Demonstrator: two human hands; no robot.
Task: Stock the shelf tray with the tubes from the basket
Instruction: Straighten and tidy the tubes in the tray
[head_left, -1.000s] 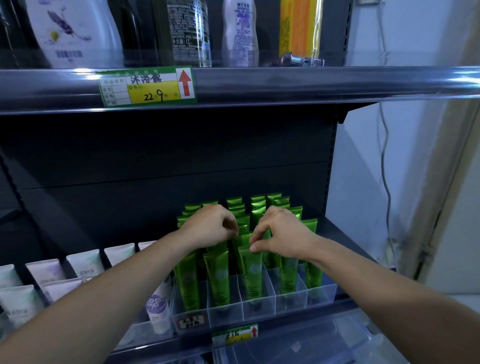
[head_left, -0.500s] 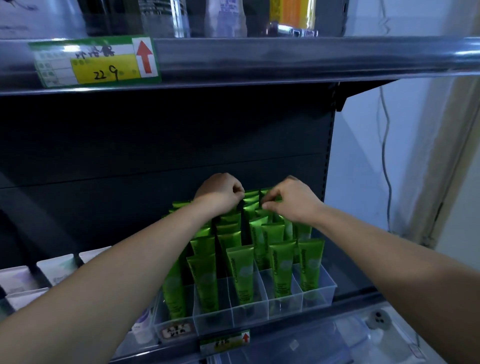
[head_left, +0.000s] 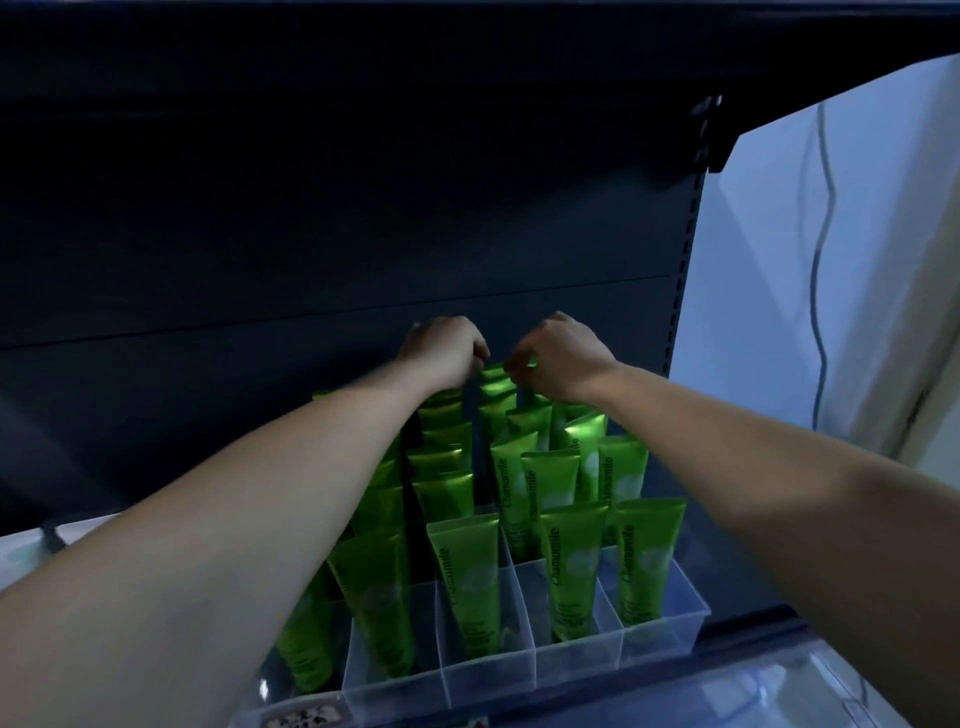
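Note:
A clear divided shelf tray (head_left: 654, 642) holds several rows of upright green tubes (head_left: 470, 571) marked "Chamomile". Both my arms reach to the tray's back row against the dark shelf wall. My left hand (head_left: 441, 356) has its fingers curled over the top of a rear green tube. My right hand (head_left: 558, 364) pinches the crimped top of a back-row tube (head_left: 493, 382) beside it. The fingertips of the two hands nearly meet. The basket is out of view.
The dark back panel (head_left: 337, 234) of the shelf rises right behind my hands. A white wall with a hanging cable (head_left: 821, 260) lies to the right. A clear lower shelf front (head_left: 727, 696) shows at the bottom right.
Both hands have moved from the front rows to the tray's back row. The view has closed in and tilted down, so the upper shelf and price tag are gone.

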